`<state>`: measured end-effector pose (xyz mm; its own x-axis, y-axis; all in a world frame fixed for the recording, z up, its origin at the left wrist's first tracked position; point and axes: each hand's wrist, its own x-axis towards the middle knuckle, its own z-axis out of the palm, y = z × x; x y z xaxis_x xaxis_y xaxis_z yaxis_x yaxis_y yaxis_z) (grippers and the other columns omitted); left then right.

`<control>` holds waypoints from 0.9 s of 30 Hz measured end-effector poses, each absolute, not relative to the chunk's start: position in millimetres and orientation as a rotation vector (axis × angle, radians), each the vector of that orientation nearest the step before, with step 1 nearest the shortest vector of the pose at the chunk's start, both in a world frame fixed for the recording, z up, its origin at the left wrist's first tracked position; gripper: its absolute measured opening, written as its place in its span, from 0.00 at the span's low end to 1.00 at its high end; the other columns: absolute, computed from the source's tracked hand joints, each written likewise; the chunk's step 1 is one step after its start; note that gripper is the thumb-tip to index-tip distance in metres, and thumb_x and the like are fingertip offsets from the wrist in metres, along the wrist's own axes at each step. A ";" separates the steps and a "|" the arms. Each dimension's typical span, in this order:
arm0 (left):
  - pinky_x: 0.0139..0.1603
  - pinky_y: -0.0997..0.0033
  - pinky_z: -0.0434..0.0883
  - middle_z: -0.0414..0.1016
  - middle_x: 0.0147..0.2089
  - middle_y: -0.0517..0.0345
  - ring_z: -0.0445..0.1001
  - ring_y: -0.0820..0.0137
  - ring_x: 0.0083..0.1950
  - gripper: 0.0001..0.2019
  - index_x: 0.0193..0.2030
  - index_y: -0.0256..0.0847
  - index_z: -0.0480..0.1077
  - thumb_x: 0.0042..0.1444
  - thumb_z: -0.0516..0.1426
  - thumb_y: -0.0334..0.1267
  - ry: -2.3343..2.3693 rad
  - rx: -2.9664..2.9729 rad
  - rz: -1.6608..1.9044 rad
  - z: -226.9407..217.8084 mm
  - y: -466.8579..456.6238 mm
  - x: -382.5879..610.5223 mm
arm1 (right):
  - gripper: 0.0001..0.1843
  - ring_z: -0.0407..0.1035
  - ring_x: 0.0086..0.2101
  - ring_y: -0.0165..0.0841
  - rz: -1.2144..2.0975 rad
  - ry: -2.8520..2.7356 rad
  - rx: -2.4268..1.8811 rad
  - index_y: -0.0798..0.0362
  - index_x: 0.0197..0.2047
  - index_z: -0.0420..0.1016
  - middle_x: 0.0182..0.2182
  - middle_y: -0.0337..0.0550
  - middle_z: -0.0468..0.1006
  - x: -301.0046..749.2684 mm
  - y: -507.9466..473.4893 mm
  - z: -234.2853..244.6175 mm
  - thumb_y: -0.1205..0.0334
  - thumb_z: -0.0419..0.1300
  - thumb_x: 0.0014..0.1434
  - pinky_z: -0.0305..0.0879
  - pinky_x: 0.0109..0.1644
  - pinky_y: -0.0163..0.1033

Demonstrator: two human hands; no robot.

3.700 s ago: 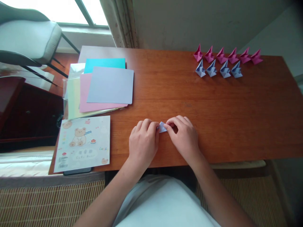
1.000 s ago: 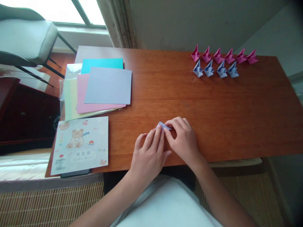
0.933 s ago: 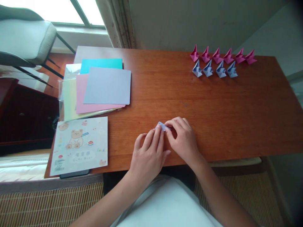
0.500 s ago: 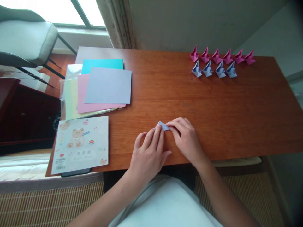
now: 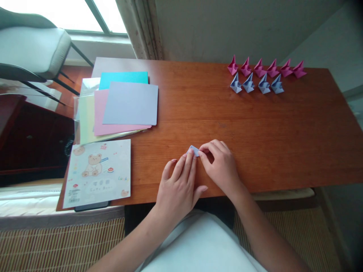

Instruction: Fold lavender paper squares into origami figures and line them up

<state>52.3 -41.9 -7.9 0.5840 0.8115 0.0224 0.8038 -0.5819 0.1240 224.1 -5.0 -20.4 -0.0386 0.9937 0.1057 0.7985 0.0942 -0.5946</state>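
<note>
A small piece of folded pale blue paper [image 5: 194,150] lies on the table near its front edge. My left hand [image 5: 180,183] rests with its fingers stretched out, fingertips pressing the paper down from the left. The thumb of that hand points out to the right. From the other side my right hand [image 5: 219,160] pinches the paper's right corner between thumb and forefinger. My fingertips cover part of the paper, so its full shape is hidden.
At the back right of the wooden table [image 5: 187,102] stand several pink origami figures [image 5: 259,68] in a row, with several pale blue origami figures [image 5: 248,83] before them. On the left lie coloured paper sheets [image 5: 130,104] and a bear-printed pad [image 5: 98,173]. A chair [image 5: 36,49] stands beyond.
My right hand has shifted slightly left along the paper, and less of the paper's right end shows. The left hand has hardly moved.
</note>
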 end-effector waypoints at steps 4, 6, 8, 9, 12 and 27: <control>0.70 0.50 0.54 0.51 0.77 0.45 0.57 0.56 0.74 0.35 0.73 0.29 0.55 0.70 0.46 0.55 1.414 2.699 0.103 -4.9 -42.0 54.7 | 0.05 0.68 0.39 0.39 0.499 -1.901 -1.781 0.49 0.36 0.72 0.35 0.43 0.76 221.9 -3.9 -21.1 0.64 0.59 0.66 0.64 0.47 0.44; 0.69 0.50 0.55 0.51 0.77 0.45 0.58 0.57 0.73 0.34 0.73 0.29 0.57 0.70 0.46 0.53 1.412 2.706 0.097 -3.1 -40.7 54.8 | 0.05 0.68 0.39 0.39 0.492 -1.911 -1.773 0.49 0.36 0.72 0.35 0.43 0.76 222.0 -4.0 -21.4 0.64 0.58 0.66 0.63 0.47 0.44; 0.69 0.51 0.56 0.52 0.76 0.45 0.58 0.56 0.73 0.33 0.72 0.29 0.57 0.70 0.48 0.52 1.402 2.712 0.098 -2.0 -39.2 54.8 | 0.05 0.68 0.39 0.39 0.483 -1.920 -1.768 0.49 0.36 0.72 0.36 0.44 0.76 222.3 -4.3 -21.6 0.64 0.58 0.66 0.63 0.46 0.44; 0.69 0.51 0.56 0.53 0.76 0.45 0.59 0.56 0.72 0.33 0.72 0.29 0.58 0.70 0.48 0.52 1.395 2.711 0.101 -1.8 -38.5 54.9 | 0.05 0.68 0.39 0.40 0.480 -1.924 -1.769 0.49 0.36 0.72 0.36 0.44 0.76 222.3 -4.5 -21.6 0.64 0.58 0.66 0.63 0.46 0.44; 0.68 0.50 0.58 0.54 0.76 0.43 0.60 0.53 0.71 0.34 0.72 0.31 0.58 0.69 0.48 0.54 1.389 2.695 0.101 -2.5 -36.8 56.2 | 0.05 0.67 0.39 0.40 0.466 -1.933 -1.776 0.49 0.36 0.72 0.36 0.44 0.76 222.5 -4.8 -21.7 0.65 0.57 0.66 0.63 0.46 0.44; 0.67 0.50 0.56 0.52 0.76 0.48 0.55 0.53 0.74 0.32 0.71 0.28 0.61 0.71 0.46 0.51 1.397 2.752 0.144 -2.7 -38.7 31.8 | 0.07 0.67 0.39 0.40 0.448 -1.960 -1.769 0.48 0.35 0.71 0.36 0.44 0.76 224.0 -4.8 -23.2 0.66 0.56 0.67 0.62 0.45 0.44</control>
